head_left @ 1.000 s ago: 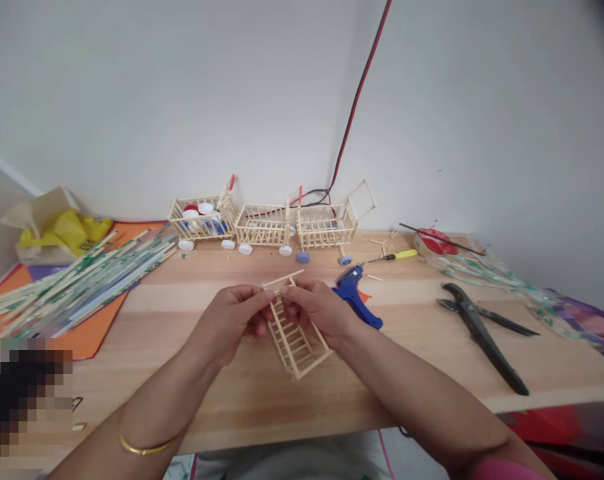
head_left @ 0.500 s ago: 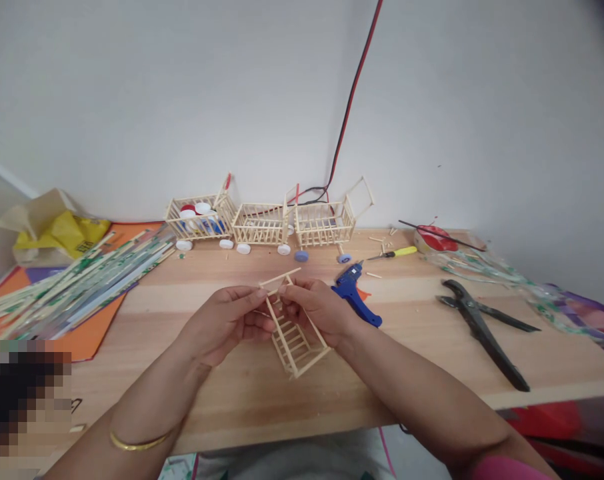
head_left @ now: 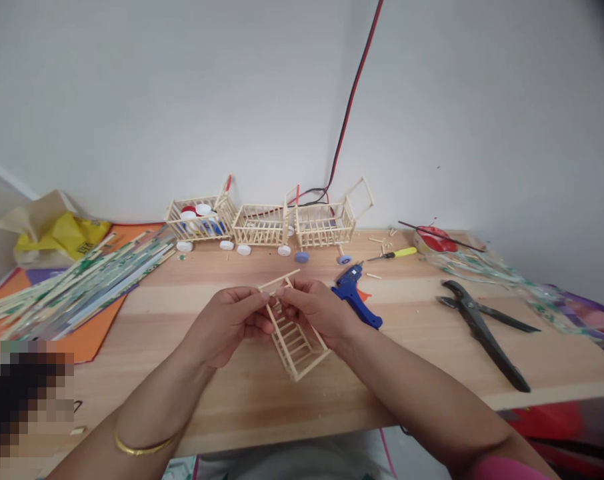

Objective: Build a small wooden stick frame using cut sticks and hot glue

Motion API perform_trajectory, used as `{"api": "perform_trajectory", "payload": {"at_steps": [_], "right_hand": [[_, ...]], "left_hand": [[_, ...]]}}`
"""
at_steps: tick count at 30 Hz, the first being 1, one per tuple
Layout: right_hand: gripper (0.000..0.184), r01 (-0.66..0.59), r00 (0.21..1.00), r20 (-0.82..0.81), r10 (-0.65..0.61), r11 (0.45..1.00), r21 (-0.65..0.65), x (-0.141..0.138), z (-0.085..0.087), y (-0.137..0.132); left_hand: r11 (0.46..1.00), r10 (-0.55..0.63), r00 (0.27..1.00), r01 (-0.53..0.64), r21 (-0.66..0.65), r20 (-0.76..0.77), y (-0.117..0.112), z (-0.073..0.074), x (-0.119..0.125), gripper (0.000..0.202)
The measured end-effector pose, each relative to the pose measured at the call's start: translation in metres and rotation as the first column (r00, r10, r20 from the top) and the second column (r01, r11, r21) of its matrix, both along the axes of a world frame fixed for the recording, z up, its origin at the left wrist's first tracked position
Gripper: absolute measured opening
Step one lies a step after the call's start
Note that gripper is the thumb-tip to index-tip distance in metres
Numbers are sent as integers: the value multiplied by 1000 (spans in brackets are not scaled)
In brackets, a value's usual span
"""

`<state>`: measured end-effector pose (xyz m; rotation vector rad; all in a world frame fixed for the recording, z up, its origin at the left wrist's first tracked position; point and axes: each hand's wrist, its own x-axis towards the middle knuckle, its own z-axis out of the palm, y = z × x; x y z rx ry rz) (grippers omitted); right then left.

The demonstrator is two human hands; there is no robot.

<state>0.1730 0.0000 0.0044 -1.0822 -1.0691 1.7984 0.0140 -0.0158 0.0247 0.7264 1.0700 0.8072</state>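
A small frame of thin wooden sticks (head_left: pixel 295 343), built like a ladder-sided box, rests tilted on the wooden table (head_left: pixel 262 393). My left hand (head_left: pixel 229 323) pinches its upper left corner. My right hand (head_left: pixel 317 310) pinches the upper right, where a loose-looking stick (head_left: pixel 281 281) lies across the top. Both hands have their fingers closed on the frame.
Three finished stick carts with bottle-cap wheels (head_left: pixel 265 223) stand at the back by the wall. A blue glue gun (head_left: pixel 355 293) lies just right of my hands. Black pliers (head_left: pixel 482 330) lie further right, and a yellow screwdriver (head_left: pixel 399 253) behind them. Bundled sticks (head_left: pixel 77 283) lie on orange paper at left.
The hands and the frame have stayed almost in place; the cross stick on top has shifted slightly under my fingertips.
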Motion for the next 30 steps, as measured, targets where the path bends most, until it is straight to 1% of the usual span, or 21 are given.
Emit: {"api": "perform_trajectory", "payload": {"at_steps": [5, 8, 11, 17, 23, 26, 28, 30], "right_hand": [[21, -67, 997, -34, 66, 997, -36, 3, 9, -3], [18, -12, 1000, -27, 10, 999, -53, 6, 10, -2], [22, 34, 998, -45, -38, 996, -79, 6, 8, -1], [31, 17, 998, -51, -22, 995, -94, 6, 8, 0], [33, 71, 997, 10, -71, 997, -17, 5, 5, 0], [34, 83, 996, 13, -83, 997, 8, 5, 5, 0], [36, 85, 996, -11, -85, 996, -10, 5, 7, -1], [36, 66, 996, -49, -69, 996, -61, 5, 8, -1]], "left_hand": [[999, 54, 997, -54, -4, -47, -1, 2, 4, 24], [998, 61, 996, -62, -13, -57, -1, 1, 5, 22], [998, 58, 996, -59, -12, -71, -1, 0, 6, 21], [997, 71, 994, -72, -8, -81, -2, 0, 7, 22], [997, 72, 993, -72, 4, -89, -4, -1, 8, 20], [996, 88, 991, -88, 10, -100, -4, 0, 9, 20], [996, 92, 991, -91, 9, -102, -4, 1, 9, 21], [995, 98, 990, -98, 5, -104, -4, 1, 8, 21]]}}
